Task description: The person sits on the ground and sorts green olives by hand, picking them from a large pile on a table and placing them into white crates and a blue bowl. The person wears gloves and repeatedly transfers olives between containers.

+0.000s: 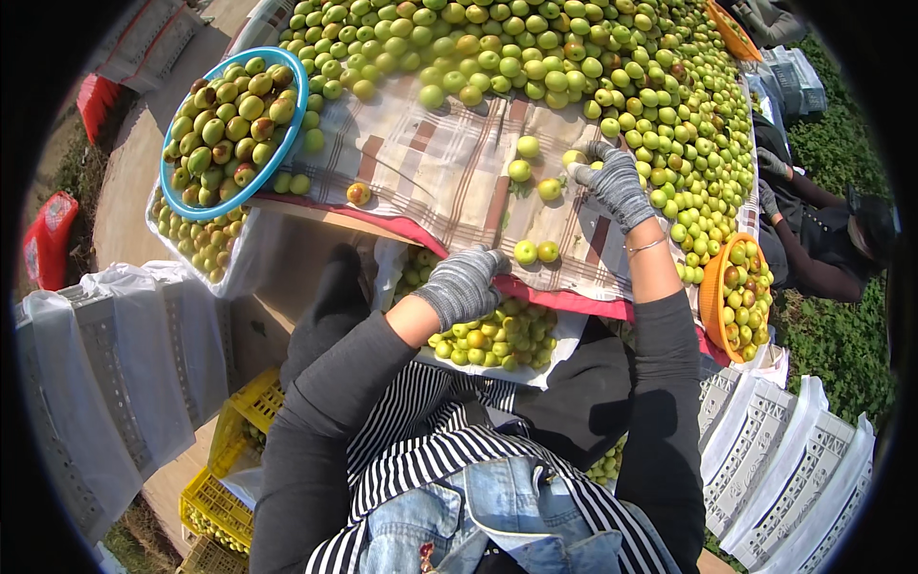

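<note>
My right hand (617,187), in a grey knit glove, reaches over the checked cloth (435,158) at the edge of the fruit pile. Its thumb and fingertips close on a green jujube (573,159). My left hand (466,284), gloved alike, is at the table's near edge above a lined crate of jujubes (497,337). Its fingers are curled, and whatever they may hold is hidden. Between the hands several loose jujubes (549,189) lie on the cloth. A large heap of green jujubes (574,57) covers the far and right parts of the table.
A blue-rimmed basket (304,91) of redder jujubes stands at the table's left corner, an orange basket (710,297) at the right. Lined grey crates (124,373) are at both sides, yellow crates (215,507) lower left. Another person (813,225) works at the right.
</note>
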Demonstrator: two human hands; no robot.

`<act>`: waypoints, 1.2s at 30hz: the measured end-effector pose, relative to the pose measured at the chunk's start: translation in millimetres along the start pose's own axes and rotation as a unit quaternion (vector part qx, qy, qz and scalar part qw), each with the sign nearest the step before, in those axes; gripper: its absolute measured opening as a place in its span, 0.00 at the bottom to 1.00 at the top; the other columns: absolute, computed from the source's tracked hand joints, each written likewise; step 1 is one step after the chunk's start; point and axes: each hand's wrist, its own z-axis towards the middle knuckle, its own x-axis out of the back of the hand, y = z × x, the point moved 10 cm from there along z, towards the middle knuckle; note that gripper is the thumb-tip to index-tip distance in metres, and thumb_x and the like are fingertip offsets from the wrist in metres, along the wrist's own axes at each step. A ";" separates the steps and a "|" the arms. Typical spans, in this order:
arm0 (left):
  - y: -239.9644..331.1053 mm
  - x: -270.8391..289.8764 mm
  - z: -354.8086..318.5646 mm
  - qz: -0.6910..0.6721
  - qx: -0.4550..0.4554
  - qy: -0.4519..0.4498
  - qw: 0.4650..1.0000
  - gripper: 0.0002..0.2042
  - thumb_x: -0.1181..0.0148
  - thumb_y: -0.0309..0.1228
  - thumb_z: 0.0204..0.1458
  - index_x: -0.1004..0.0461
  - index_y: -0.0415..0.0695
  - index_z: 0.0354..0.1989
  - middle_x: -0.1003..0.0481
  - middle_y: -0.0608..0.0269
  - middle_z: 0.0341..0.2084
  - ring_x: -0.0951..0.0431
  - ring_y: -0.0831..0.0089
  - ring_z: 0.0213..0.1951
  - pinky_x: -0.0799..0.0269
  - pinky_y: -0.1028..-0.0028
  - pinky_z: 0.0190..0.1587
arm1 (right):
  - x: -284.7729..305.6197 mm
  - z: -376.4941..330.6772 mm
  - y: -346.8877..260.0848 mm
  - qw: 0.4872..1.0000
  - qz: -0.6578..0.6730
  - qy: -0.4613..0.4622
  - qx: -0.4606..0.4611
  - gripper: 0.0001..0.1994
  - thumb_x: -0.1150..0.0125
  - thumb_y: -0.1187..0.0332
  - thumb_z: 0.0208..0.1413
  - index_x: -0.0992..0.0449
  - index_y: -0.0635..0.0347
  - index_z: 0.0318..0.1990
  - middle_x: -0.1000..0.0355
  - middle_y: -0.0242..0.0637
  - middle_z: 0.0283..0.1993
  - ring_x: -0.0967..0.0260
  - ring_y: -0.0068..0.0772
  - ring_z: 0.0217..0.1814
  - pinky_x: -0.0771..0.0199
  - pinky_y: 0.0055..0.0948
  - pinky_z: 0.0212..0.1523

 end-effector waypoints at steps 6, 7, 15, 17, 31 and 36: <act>13.3 20.9 -7.3 -0.547 -0.036 -0.029 0.836 0.25 0.46 0.41 0.53 0.38 0.40 0.56 0.30 0.67 0.26 0.31 0.81 0.25 0.35 0.83 0.27 | -39.6 -105.5 -84.7 0.976 0.102 -0.104 0.161 0.20 0.35 0.66 0.42 0.27 0.60 0.45 0.29 0.34 0.41 0.33 0.27 0.44 0.33 0.29 0.47; 17.9 19.2 -10.0 -0.580 -0.032 -0.048 0.813 0.25 0.46 0.42 0.53 0.37 0.40 0.54 0.30 0.67 0.25 0.31 0.81 0.25 0.35 0.83 0.27 | -41.5 -110.6 -93.4 0.972 0.109 -0.112 0.174 0.20 0.35 0.66 0.42 0.27 0.60 0.45 0.29 0.34 0.42 0.33 0.27 0.44 0.33 0.29 0.47; -7.3 40.5 -13.5 -0.587 -0.019 0.020 0.809 0.17 0.46 0.40 0.54 0.30 0.37 0.42 0.28 0.62 0.29 0.30 0.79 0.30 0.31 0.79 0.29 | -35.5 -38.9 -57.8 0.993 0.022 -0.007 0.118 0.23 0.36 0.67 0.43 0.29 0.55 0.50 0.30 0.38 0.46 0.34 0.30 0.49 0.35 0.30 0.51; -15.9 45.3 -12.8 -0.589 -0.030 0.050 0.806 0.17 0.45 0.42 0.52 0.30 0.39 0.39 0.27 0.62 0.29 0.29 0.78 0.29 0.31 0.80 0.31 | -43.6 -11.3 -65.6 0.969 -0.119 0.053 0.210 0.22 0.37 0.67 0.43 0.29 0.55 0.50 0.31 0.42 0.48 0.34 0.38 0.50 0.35 0.32 0.52; -48.2 48.4 -7.3 -0.534 0.075 0.144 0.830 0.19 0.41 0.39 0.49 0.31 0.37 0.43 0.27 0.61 0.31 0.29 0.80 0.30 0.30 0.80 0.31 | -94.9 -50.0 -26.2 0.945 -0.239 -0.160 0.156 0.23 0.44 0.81 0.38 0.29 0.54 0.47 0.39 0.48 0.53 0.38 0.49 0.53 0.35 0.35 0.52; -27.6 20.7 3.2 -0.312 0.052 0.085 0.945 0.25 0.38 0.42 0.46 0.32 0.37 0.47 0.25 0.55 0.31 0.25 0.71 0.34 0.28 0.74 0.38 | -91.5 -110.4 -5.8 0.965 -0.170 -0.152 0.126 0.25 0.43 0.79 0.39 0.30 0.53 0.50 0.41 0.48 0.56 0.40 0.51 0.56 0.37 0.34 0.57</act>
